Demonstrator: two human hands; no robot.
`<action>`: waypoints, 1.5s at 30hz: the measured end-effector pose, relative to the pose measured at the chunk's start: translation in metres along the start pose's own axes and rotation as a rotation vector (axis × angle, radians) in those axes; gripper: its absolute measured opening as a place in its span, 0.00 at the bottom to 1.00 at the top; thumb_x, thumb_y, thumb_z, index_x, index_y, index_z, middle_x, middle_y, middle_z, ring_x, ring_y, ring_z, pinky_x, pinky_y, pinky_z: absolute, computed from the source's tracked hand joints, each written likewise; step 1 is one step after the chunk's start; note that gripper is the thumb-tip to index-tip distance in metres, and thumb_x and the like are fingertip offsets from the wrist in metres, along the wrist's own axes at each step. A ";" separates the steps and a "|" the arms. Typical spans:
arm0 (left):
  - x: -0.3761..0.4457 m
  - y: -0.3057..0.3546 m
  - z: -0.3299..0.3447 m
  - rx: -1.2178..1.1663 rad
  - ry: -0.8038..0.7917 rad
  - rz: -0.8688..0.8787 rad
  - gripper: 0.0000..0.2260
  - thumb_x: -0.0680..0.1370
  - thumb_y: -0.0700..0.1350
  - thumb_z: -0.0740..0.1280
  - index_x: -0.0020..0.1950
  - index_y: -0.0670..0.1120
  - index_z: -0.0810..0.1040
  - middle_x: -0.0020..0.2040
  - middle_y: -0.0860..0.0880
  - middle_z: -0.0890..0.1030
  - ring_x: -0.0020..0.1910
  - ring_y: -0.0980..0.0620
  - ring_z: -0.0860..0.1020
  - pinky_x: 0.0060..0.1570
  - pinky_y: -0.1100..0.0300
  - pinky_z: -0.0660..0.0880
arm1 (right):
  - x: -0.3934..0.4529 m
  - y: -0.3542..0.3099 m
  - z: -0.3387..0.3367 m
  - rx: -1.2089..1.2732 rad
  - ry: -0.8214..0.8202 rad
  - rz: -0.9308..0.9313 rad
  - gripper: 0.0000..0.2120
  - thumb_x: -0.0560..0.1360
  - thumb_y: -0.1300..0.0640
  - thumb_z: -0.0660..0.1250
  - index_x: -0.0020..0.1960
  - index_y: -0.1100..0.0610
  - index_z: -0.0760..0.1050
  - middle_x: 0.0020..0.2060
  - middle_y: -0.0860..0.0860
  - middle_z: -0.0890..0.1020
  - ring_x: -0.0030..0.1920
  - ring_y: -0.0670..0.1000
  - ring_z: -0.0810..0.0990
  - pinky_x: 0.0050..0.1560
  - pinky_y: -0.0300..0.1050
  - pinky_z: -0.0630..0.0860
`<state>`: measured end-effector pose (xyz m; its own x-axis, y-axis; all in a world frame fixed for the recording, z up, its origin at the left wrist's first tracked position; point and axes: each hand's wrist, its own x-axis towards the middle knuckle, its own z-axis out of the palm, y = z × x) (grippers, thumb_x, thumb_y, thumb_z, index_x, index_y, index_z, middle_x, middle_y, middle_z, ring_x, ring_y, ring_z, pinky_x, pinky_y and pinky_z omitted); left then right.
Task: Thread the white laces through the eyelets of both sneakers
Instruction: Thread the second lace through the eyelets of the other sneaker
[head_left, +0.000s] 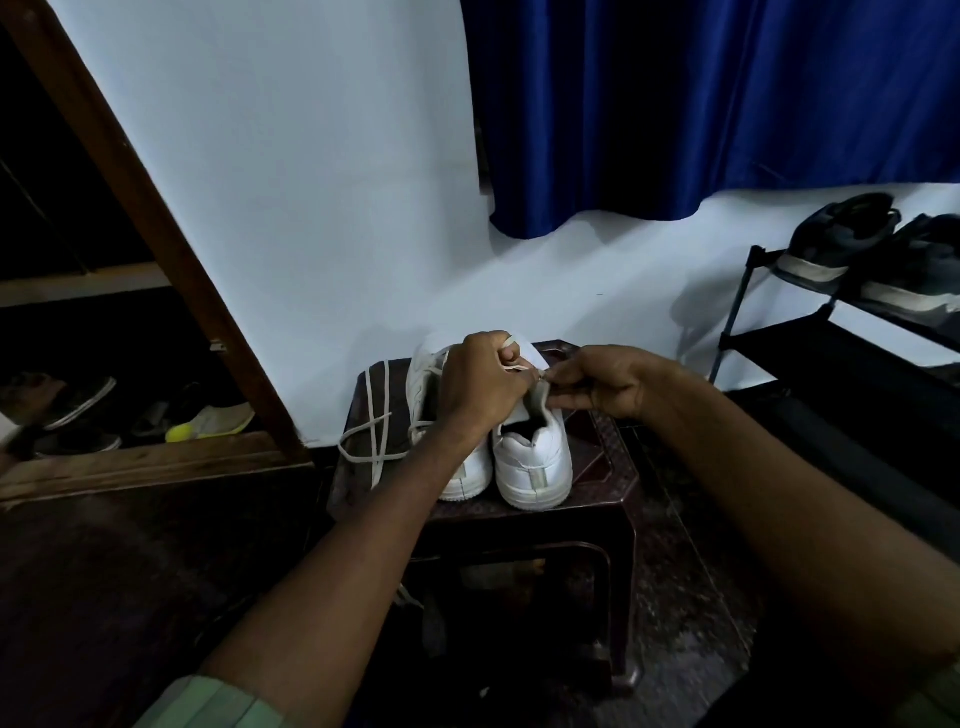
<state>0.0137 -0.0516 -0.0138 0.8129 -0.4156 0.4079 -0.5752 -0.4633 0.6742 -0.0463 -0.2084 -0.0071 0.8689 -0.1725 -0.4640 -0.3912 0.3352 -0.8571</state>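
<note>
Two white leather low-top sneakers are sitting side by side, heels toward the camera, on a dark brown plastic stool (613, 467) with a patterned top. The right sneaker (532, 462) is showing its open collar and heel tab; the left sneaker (467, 467) is lying partly under the left forearm. Both hands are working above the tongue of the right sneaker. The left hand (480, 382) is curling its fingers around a flat white lace (511, 367), a strand of which is running out of the fist toward the right hand (597, 382). The right hand is pinching the lace end between thumb and fingertips, just beside the shoe's upper eyelets; the eyelet itself is hidden behind the fingers. A second loose white lace (376, 415) is lying in crossing loops on the stool's left part, touching the left sneaker's side.

The stool is standing on a dark floor against a pale wall. A blue curtain (701, 104) is hanging above. A black shoe rack (831, 332) with grey shoes is standing at the right, and a wooden-framed opening (156, 218) with more shoes is showing at the left.
</note>
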 end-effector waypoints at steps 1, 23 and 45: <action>0.000 -0.001 0.000 0.003 0.007 0.009 0.19 0.67 0.41 0.73 0.32 0.46 0.61 0.28 0.49 0.64 0.31 0.50 0.61 0.30 0.49 0.67 | 0.000 0.000 0.000 0.007 -0.009 -0.004 0.11 0.82 0.73 0.57 0.49 0.67 0.78 0.42 0.57 0.84 0.41 0.51 0.86 0.38 0.43 0.85; 0.023 -0.002 -0.046 -0.639 -0.174 -0.410 0.06 0.79 0.41 0.71 0.54 0.44 0.85 0.46 0.47 0.89 0.40 0.52 0.83 0.36 0.64 0.76 | -0.008 -0.017 -0.026 -0.284 0.285 -0.292 0.12 0.80 0.56 0.67 0.38 0.56 0.74 0.25 0.48 0.63 0.22 0.47 0.58 0.24 0.37 0.55; 0.020 -0.031 -0.034 0.036 -0.168 -0.036 0.08 0.78 0.42 0.70 0.52 0.54 0.82 0.45 0.57 0.83 0.43 0.62 0.80 0.41 0.69 0.69 | -0.022 -0.007 -0.011 -0.754 0.102 -0.356 0.11 0.75 0.51 0.77 0.38 0.56 0.83 0.25 0.45 0.76 0.25 0.43 0.70 0.26 0.35 0.65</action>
<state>0.0512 -0.0196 -0.0055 0.8079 -0.5222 0.2731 -0.5514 -0.5066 0.6628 -0.0659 -0.2173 0.0061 0.9614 -0.2454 -0.1243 -0.2279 -0.4574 -0.8595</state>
